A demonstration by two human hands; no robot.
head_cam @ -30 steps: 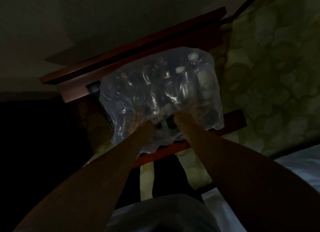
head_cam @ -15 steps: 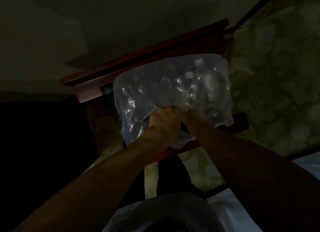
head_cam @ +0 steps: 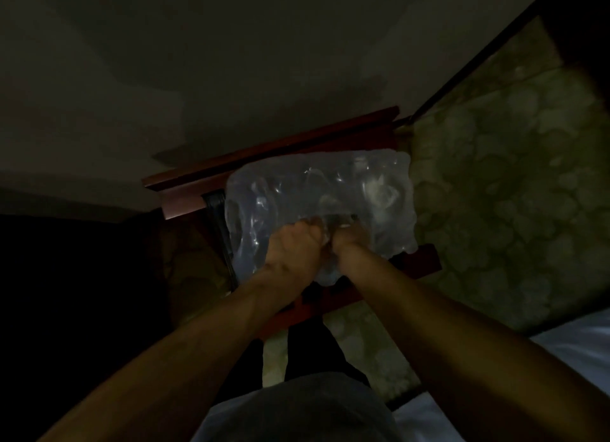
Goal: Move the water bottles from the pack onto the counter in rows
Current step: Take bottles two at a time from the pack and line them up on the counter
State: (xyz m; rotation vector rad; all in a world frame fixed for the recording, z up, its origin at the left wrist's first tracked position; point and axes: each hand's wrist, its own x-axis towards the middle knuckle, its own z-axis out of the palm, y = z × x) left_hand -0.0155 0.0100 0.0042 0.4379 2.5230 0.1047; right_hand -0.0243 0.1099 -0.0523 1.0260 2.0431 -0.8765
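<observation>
Head view: the shrink-wrapped pack of water bottles (head_cam: 318, 207), resting on a reddish wooden stand (head_cam: 425, 260), is gripped at its near film by the left hand (head_cam: 292, 250) and right hand (head_cam: 346, 243), so a sudden tear could spill bottles off the edge.

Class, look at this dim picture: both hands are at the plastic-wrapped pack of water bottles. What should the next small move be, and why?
Probably pull the two hands apart to tear the wrap open. The left hand and right hand both grip the film at the near middle of the pack, which looks still sealed, and no bottle stands loose outside it. The light is too dim to judge any tear.
</observation>
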